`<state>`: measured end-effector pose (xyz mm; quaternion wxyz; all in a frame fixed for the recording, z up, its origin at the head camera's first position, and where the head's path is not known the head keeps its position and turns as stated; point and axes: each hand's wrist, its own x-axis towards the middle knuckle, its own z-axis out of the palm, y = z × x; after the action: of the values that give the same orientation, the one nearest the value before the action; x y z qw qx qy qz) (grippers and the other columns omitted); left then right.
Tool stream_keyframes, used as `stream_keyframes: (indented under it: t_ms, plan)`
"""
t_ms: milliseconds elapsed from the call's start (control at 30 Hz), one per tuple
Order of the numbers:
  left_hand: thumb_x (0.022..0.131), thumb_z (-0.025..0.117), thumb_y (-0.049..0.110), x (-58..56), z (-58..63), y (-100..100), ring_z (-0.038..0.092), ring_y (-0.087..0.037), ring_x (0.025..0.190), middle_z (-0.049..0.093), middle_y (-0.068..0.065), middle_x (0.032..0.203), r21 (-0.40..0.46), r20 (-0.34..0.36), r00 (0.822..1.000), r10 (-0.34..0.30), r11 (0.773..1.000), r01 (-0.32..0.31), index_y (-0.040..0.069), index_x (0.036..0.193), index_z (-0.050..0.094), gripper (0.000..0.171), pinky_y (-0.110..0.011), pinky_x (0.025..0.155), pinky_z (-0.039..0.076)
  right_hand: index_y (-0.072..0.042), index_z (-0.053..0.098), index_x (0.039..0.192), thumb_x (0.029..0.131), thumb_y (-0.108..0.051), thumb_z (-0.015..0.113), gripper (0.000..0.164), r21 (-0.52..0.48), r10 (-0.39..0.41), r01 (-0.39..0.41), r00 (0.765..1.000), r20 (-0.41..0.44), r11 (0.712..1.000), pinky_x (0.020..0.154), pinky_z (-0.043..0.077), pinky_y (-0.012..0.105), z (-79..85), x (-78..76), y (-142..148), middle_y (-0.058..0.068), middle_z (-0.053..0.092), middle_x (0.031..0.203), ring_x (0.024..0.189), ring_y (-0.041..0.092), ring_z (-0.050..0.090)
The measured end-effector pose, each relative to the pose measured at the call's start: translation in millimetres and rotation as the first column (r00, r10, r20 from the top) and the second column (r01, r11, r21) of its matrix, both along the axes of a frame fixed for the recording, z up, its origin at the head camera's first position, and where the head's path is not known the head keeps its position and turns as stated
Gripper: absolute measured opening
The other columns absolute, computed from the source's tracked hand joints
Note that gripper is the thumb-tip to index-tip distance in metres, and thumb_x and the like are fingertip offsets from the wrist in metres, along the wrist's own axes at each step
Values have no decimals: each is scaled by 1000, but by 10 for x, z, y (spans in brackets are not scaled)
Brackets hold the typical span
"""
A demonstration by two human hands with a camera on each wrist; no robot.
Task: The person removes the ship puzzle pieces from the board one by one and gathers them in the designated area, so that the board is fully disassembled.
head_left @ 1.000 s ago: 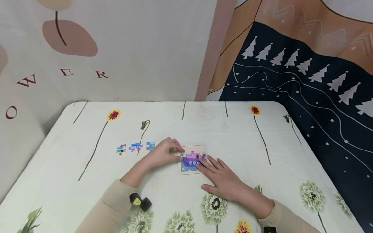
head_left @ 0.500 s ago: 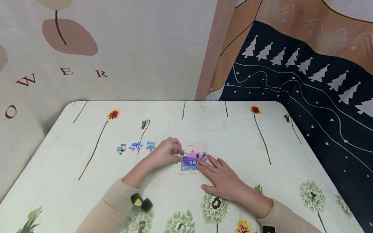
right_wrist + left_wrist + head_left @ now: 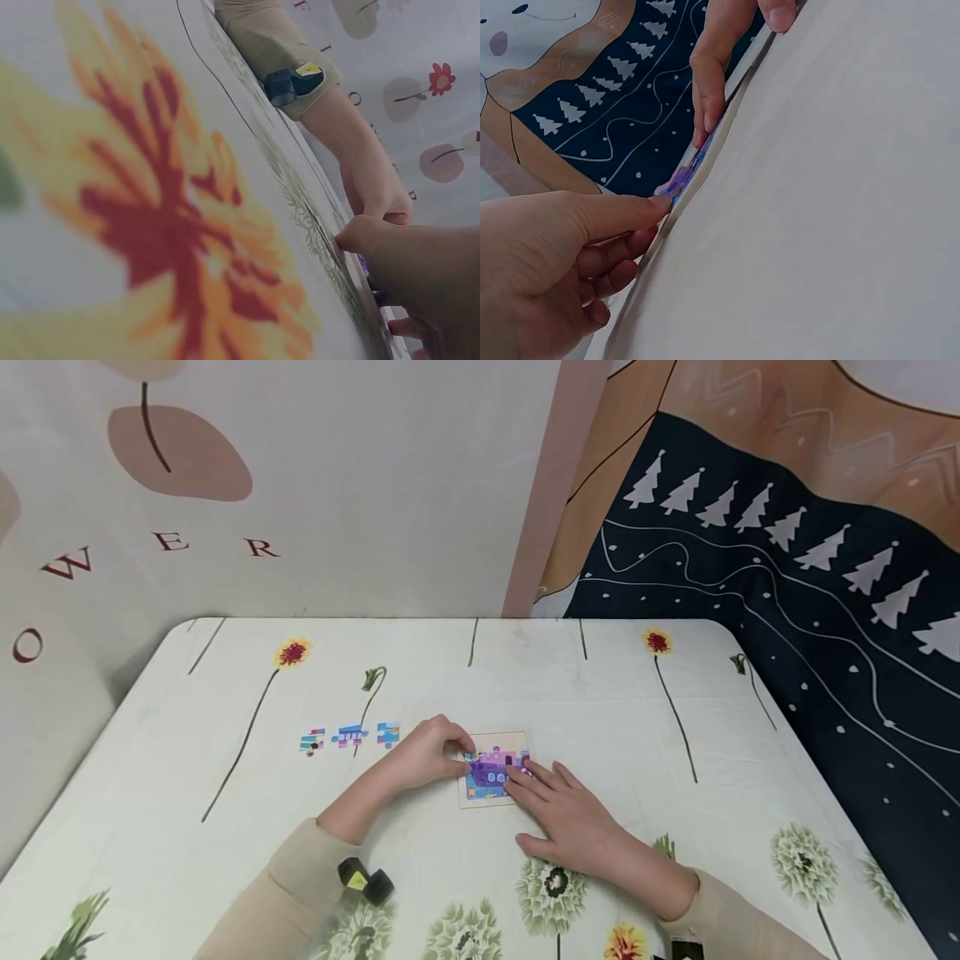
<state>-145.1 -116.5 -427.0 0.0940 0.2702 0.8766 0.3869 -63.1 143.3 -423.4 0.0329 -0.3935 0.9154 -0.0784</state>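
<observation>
In the head view a small square jigsaw puzzle board (image 3: 480, 803) with a pale frame lies mid-table. Its filled part (image 3: 489, 779) shows a purple and pink submarine on blue. My left hand (image 3: 422, 753) is at the board's left side, thumb and index finger bent together at a puzzle piece (image 3: 471, 758) on the picture's upper left edge. The left wrist view shows this thumb (image 3: 630, 214) touching the purple-blue picture, partly hiding the piece. My right hand (image 3: 572, 818) lies with fingers extended, fingertips resting on the picture's right side and covering part of it.
Left of the board lie three loose puzzle pieces in a row: a striped one (image 3: 312, 742), a blue and pink one (image 3: 349, 736) and a blue one (image 3: 387, 734). A flower-print cloth (image 3: 600, 718) covers the table. Hanging fabric (image 3: 375, 527) stands behind its far edge.
Both hands stay almost in place at the board. The right hand's fingers have shifted slightly over the picture's right side. The loose pieces lie as before.
</observation>
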Motion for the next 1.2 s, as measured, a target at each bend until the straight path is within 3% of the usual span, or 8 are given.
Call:
stream_keyframes:
  t_ms: [400, 600, 867, 1200]
  plan:
    - [77, 77, 5, 41, 24, -46, 60, -14, 73, 66, 3, 77, 182, 192, 979, 67, 978, -102, 6, 90, 73, 13, -30, 69, 49, -13, 34, 149, 96, -50, 46, 66, 10, -18, 18, 999, 46, 1000, 112, 13, 48, -14, -11, -2, 2, 29, 154, 143, 23, 15]
    - [79, 76, 6, 52, 117, -110, 60, -17, 77, 67, 3, 80, 171, 222, 964, 146, 968, -186, 9, 91, 74, 12, -32, 70, 47, -15, 30, 151, 96, -52, 44, 67, 28, -22, 20, 998, 65, 999, 112, 11, 47, -18, -13, -2, 1, 25, 155, 144, 22, 12]
    - [80, 76, 8, 127, 185, -247, 56, -20, 77, 66, 1, 79, 169, 246, 949, 197, 956, -242, 9, 91, 74, 12, -33, 68, 44, -17, 28, 152, 96, -51, 45, 67, 29, -28, 26, 997, 71, 999, 111, 12, 48, -28, -8, 0, 0, 23, 156, 144, 22, 10]
    - [81, 75, 10, 276, 185, -489, 54, -22, 78, 65, -2, 80, 163, 273, 922, 276, 931, -327, 6, 93, 73, 13, -31, 65, 44, -32, 26, 152, 97, -43, 44, 59, -14, -24, 25, 998, 62, 1000, 108, 17, 54, -21, 13, -36, 2, 22, 157, 143, 27, 13]
